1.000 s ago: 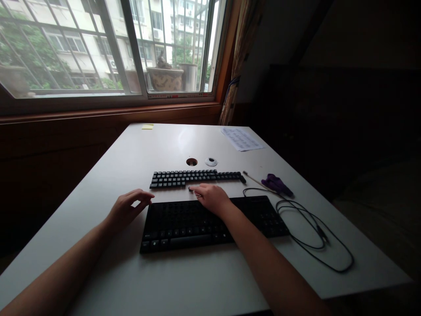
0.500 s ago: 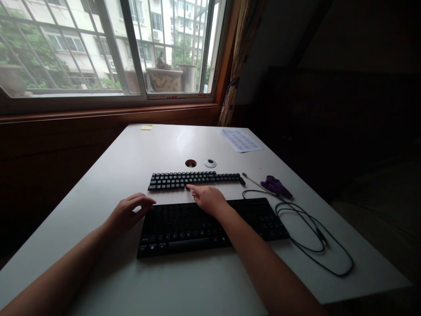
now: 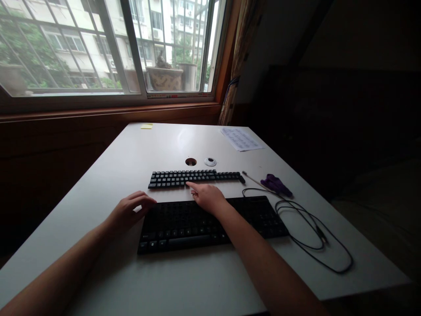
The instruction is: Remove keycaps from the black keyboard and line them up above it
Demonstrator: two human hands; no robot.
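A black keyboard [image 3: 194,240] lies on the white table; its upper part looks dark and stripped of keycaps, while the lowest rows still carry some. My left hand [image 3: 131,210] rests at its upper left corner, thumb and fingers curved together with their tips on the edge. Beyond it, loose black keycaps [image 3: 167,179] stand lined up in rows. Over the keyboard's middle reaches my right hand [image 3: 207,196], index finger stretched out and its tip touching a keycap in the nearest row. The other fingers of that hand are curled, and partly hidden.
The keyboard's black cable [image 3: 332,268] loops on the right. Near it lie a purple cloth [image 3: 276,184] and a thin stick [image 3: 255,181] with a dark tip. Farther back are a cable hole [image 3: 191,162], its white cover [image 3: 210,162], printed paper [image 3: 241,139] and yellow notes [image 3: 146,126].
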